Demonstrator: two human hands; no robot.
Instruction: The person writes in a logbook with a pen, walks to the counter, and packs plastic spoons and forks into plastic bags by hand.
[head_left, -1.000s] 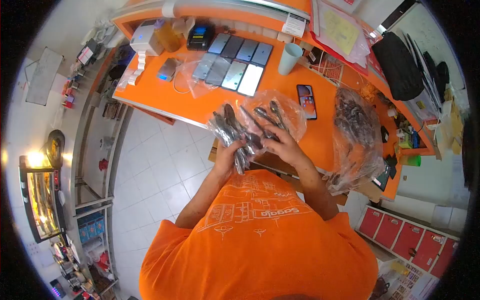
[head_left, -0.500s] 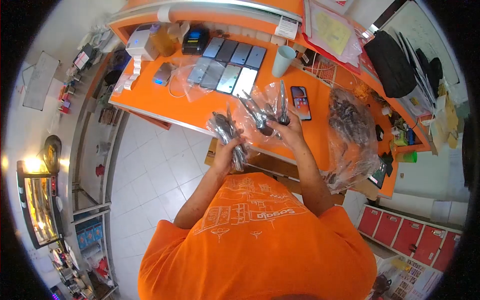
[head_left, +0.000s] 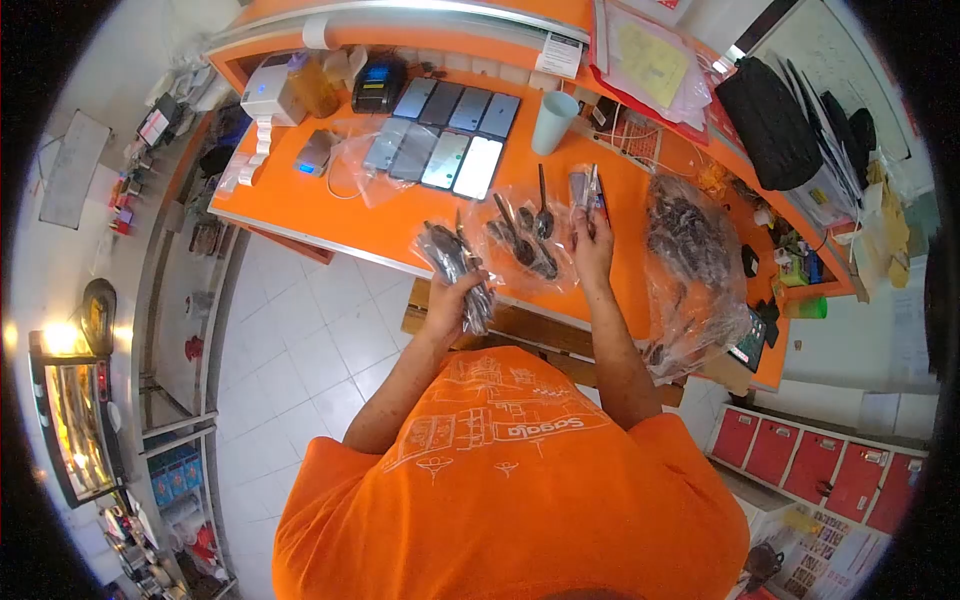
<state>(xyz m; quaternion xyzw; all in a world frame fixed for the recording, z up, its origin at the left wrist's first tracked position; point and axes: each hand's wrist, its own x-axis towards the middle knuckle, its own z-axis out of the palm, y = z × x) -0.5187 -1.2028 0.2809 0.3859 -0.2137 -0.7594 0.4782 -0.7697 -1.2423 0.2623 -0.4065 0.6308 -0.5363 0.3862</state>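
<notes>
My left hand (head_left: 458, 300) is closed round a bundle of black plastic spoons (head_left: 447, 247) in clear wrapping, held above the table's front edge. More black spoons (head_left: 520, 243) in clear plastic lie on the orange table, between my two hands. To their right, my right hand (head_left: 592, 245) has its fingers closed over the lower end of a phone (head_left: 580, 188), whose screen is partly hidden and catches a grey reflection. A large clear bag (head_left: 695, 260) with dark contents lies right of that hand.
Several phones (head_left: 445, 160) lie in two rows at the back, partly under clear plastic. A pale green cup (head_left: 553, 122) stands beside them. Further left are a black device (head_left: 378, 88), a bottle (head_left: 312, 88) and a white printer (head_left: 270, 92). A wooden bench (head_left: 530, 325) sits below the table edge.
My right hand has let go of the wrapped spoons, which now lie on the table, and has moved right onto the phone. My left hand still holds its bundle. The view has shifted slightly.
</notes>
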